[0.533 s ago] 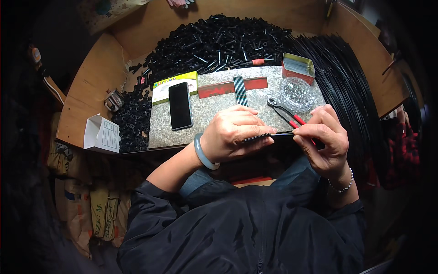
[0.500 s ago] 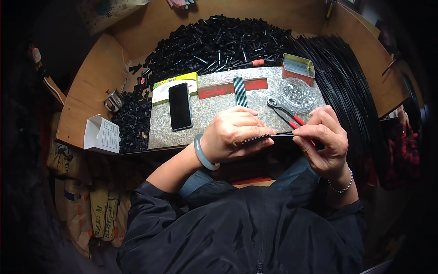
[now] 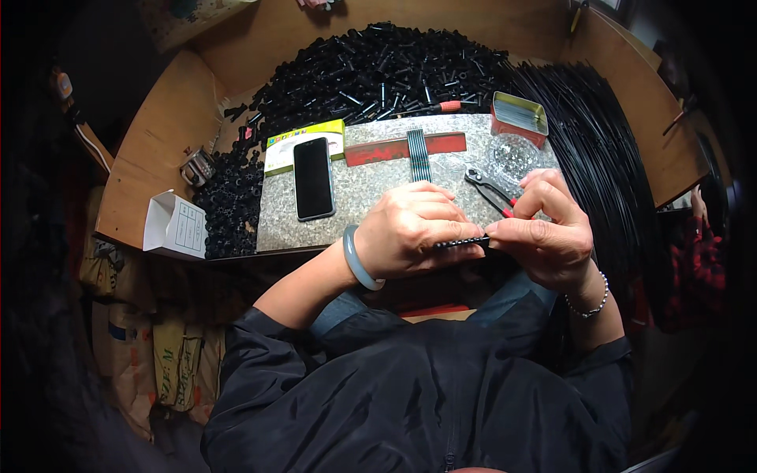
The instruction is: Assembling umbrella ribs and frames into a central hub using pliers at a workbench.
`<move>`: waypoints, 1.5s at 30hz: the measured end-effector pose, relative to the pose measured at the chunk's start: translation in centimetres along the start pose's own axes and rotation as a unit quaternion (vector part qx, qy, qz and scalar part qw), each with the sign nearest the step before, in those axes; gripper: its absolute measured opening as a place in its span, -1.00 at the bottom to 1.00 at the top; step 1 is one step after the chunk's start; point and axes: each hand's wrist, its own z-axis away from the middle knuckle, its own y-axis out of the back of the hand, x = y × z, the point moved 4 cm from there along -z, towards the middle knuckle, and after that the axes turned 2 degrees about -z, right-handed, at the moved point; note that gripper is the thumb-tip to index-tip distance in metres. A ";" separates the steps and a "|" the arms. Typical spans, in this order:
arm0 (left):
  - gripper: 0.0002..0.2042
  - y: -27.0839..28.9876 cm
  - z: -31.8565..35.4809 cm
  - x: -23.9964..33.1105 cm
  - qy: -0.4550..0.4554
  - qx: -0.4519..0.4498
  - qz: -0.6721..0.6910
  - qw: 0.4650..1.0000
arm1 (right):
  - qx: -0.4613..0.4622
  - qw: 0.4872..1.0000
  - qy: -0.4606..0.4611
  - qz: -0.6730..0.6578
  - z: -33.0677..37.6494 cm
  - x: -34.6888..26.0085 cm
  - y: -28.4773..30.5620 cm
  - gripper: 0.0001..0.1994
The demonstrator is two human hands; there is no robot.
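In front of the board's near edge, my left hand (image 3: pixel 414 226) is closed around a narrow black piece with a row of light dots or ridges (image 3: pixel 459 243). The thumb and forefinger of my right hand (image 3: pixel 550 236) pinch together at the right end of that piece. Whatever lies between those fingertips is too small to make out. Beyond my right hand, cutting pliers (image 3: pixel 490 189) with red handles lie on the speckled board (image 3: pixel 276 225), their handle ends partly hidden by the hand. Several thin parallel rods (image 3: pixel 418 154) rest across a red bar (image 3: pixel 374 150) beyond my left hand.
A phone (image 3: pixel 314 180) and a yellow-green box (image 3: pixel 282 151) are on the board's left. A clear round dish (image 3: pixel 511 158) and a red tin (image 3: pixel 519 118) stand right. Black parts (image 3: pixel 378 71) heap behind; long black rods (image 3: pixel 599 134) lie right. A white carton (image 3: pixel 175 227) sits left.
My right hand has moved left, closing the gap to my left hand. The thin shaft that showed between them is now out of sight. My left hand has shifted slightly right.
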 end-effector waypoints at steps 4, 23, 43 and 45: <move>-0.79 -0.4 0.0 -0.4 -0.010 0.013 -0.013 1.000 | -0.004 0.999 0.040 -0.009 -0.6 -0.2 -0.6 -0.74; -0.85 -0.6 0.0 -0.2 -0.012 0.042 -0.018 0.999 | 0.303 0.934 0.167 0.087 0.8 -10.2 5.7 -0.64; 0.09 -4.8 6.7 -11.6 0.007 -0.308 -0.175 0.935 | -0.058 0.919 -0.238 -0.309 7.3 3.6 -10.6 -0.02; -0.01 -5.1 6.3 -14.2 0.032 -0.338 -0.213 0.916 | -0.023 0.888 -0.288 -0.358 7.5 3.3 -13.0 -0.13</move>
